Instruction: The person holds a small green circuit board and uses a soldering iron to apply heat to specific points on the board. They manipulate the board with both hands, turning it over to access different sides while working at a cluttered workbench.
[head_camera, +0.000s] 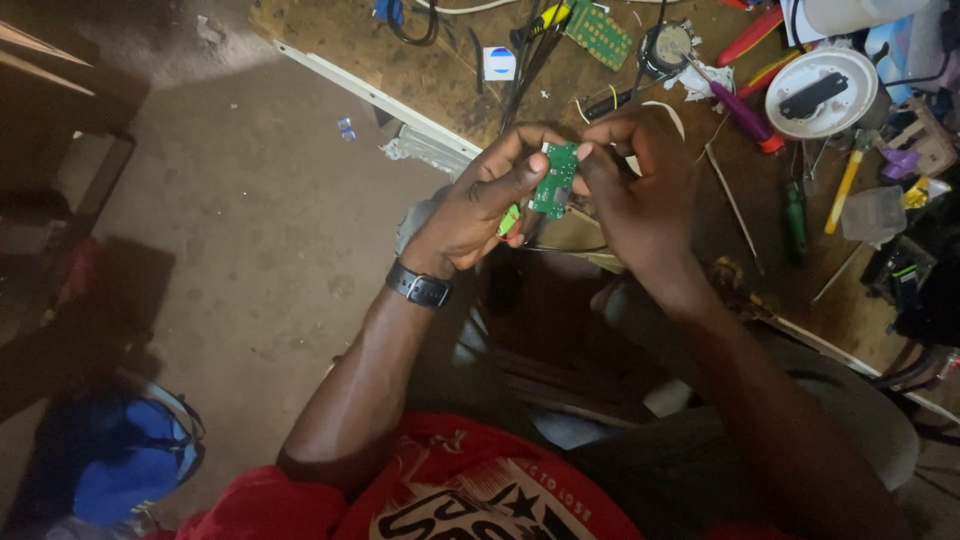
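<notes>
Both hands pinch a small green board (555, 180) over the bench (420, 80) edge.
Left hand (480, 205) clamps its 9 o'clock side, right hand (635, 185) grips 3 o'clock, steadying it, face up, for close viewing; screwdrivers (742, 110) at 2 o'clock.

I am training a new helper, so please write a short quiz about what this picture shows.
1. True or false: both hands touch the small green board.
2. Which wrist wears the dark watch? A) left B) right C) neither
3. Fill in: the round white lamp base lies on the ____.

Key
1. True. The left hand and the right hand both pinch the board, above the edge of the workbench.
2. A, the left wrist.
3. Workbench, at its far right, near a yellow-handled screwdriver.
</notes>
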